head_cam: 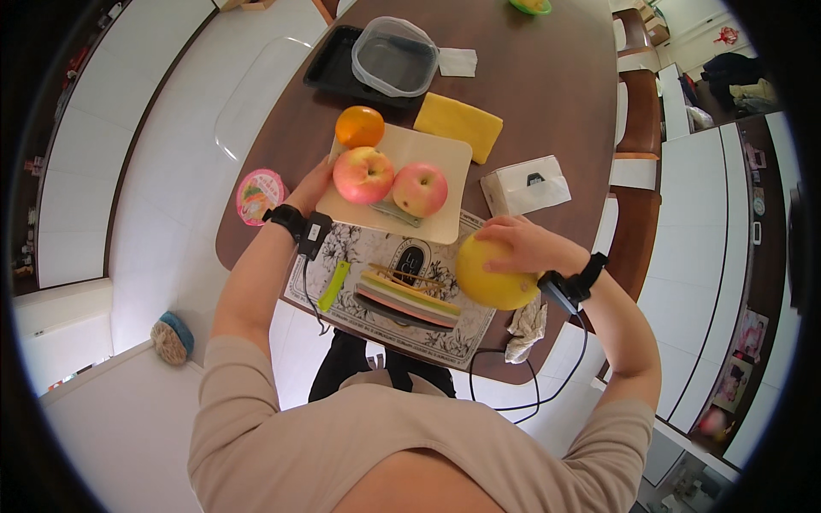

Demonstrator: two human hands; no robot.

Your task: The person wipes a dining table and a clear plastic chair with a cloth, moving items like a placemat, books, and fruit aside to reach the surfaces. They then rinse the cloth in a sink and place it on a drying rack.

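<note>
My left hand (312,186) is at the left edge of a pale cutting board (442,160), its fingertips partly hidden beside an apple. On the board lie an orange (360,127), a larger apple (363,175), a smaller apple (420,190) and a peeler-like tool (396,213) partly under the apples. My right hand (523,243) rests on top of a big yellow melon or pomelo (490,276), fingers spread over it. Between my arms, a stack of coloured cutting mats (407,301) and a green-handled item (333,286) lie on a printed placemat (346,240).
Behind the board are a black tray (330,64), a clear plastic container (394,58) and a folded yellow cloth (458,125). A tissue pack (526,186) stands right, a crumpled cloth (527,330) near the edge, a pink-lidded cup (260,197) left. Cables hang from both wrist devices.
</note>
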